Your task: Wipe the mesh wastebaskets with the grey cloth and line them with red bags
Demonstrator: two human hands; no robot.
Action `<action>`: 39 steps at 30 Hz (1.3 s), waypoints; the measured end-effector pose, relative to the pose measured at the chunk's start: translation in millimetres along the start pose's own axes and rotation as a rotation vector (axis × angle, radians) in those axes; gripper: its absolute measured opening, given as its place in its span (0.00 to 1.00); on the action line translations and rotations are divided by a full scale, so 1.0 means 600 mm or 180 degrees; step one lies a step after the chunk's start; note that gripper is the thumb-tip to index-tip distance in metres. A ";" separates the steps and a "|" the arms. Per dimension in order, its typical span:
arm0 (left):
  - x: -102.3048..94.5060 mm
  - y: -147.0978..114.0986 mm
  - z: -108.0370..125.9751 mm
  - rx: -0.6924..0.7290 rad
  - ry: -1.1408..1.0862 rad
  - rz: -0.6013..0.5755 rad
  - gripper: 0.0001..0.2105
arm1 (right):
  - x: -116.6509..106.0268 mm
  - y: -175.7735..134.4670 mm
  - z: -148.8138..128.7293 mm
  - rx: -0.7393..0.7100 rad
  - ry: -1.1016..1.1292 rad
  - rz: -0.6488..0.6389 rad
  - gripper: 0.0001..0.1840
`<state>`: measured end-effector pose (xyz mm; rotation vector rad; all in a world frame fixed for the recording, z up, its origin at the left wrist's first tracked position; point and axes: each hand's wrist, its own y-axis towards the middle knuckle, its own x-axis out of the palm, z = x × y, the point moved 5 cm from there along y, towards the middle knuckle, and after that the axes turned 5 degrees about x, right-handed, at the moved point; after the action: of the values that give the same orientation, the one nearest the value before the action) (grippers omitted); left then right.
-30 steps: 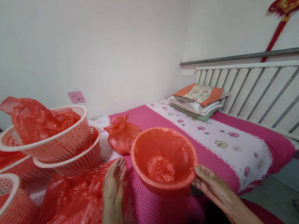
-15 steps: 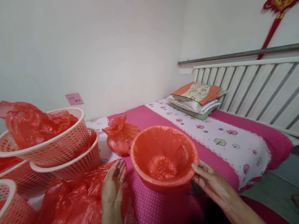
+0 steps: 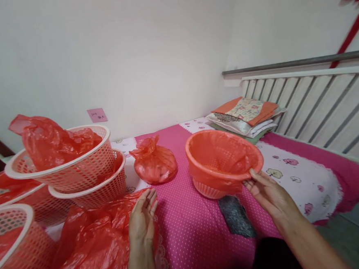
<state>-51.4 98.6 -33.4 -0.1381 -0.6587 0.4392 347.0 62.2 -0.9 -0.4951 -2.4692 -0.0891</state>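
Note:
A plastic basket point(image 3: 209, 189) lined with a red plastic bag stands over the pink dotted bedspread, its rim wrapped by the bag. My right hand point(image 3: 268, 192) grips the near right side of that rim, thumb on top. With palm turned up and fingers stretched, my left hand point(image 3: 143, 215) holds nothing and rests at the edge of a loose spread of red plastic bags point(image 3: 91, 243). Between the hands, farther back, sits a tied red bag point(image 3: 155, 163) with contents I cannot make out. Near the basket's foot lies a dark grey cloth point(image 3: 236, 216).
Several pale pink baskets with red bags crowd the left, one basket point(image 3: 77, 170) stacked on another point(image 3: 109, 188). Folded bedding and a pillow point(image 3: 245, 111) lie at the back right, beside a white slatted rail point(image 3: 313, 108). A pink note point(image 3: 97, 115) is on the wall.
My right hand has moved the lined basket to the right and away from me, tilting it less toward me. The grey cloth now shows more. My left hand stays palm up.

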 end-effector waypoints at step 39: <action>0.010 -0.013 -0.013 -0.0210 -0.0079 -0.0069 0.11 | 0.214 0.331 0.241 0.0553 0.0349 -0.0034 0.13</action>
<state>-39.5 94.5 -34.2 -0.1882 -0.6988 0.3989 244.6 314.3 -53.5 -0.3916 -2.3464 0.0912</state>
